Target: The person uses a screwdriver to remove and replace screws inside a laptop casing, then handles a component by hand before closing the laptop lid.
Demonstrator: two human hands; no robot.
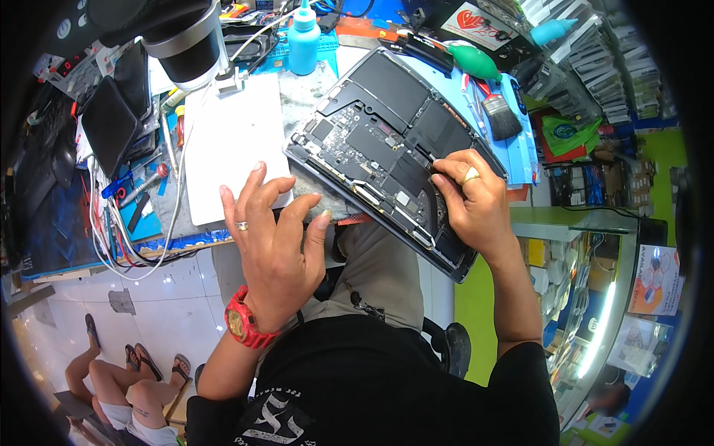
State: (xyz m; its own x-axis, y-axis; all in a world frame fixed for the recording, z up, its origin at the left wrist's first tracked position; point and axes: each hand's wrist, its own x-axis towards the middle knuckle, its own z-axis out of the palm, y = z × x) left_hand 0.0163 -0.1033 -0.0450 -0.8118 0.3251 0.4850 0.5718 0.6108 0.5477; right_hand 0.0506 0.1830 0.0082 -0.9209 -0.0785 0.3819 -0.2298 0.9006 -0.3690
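An opened laptop (364, 145) lies at a slant near the table's front edge, its circuit board and black battery cells bare. Over its right part, my right hand (477, 204) is closed, thumb and fingertips pinched together at the inside of the laptop. Whatever sits between those fingertips is hidden or too small to name. My left hand (279, 234), fingers spread, holds nothing. It hovers by the near right corner of a flat white panel (232, 149), left of the laptop.
Behind the panel stands a microscope-like device (182, 44). A light-blue squeeze bottle (303, 41), green air blower (474, 62) and black brush (500, 115) lie around the laptop. Cables (104, 245) and tools crowd the left. Another person's legs (119, 379) show lower left; a lit display case (595, 334) stands right.
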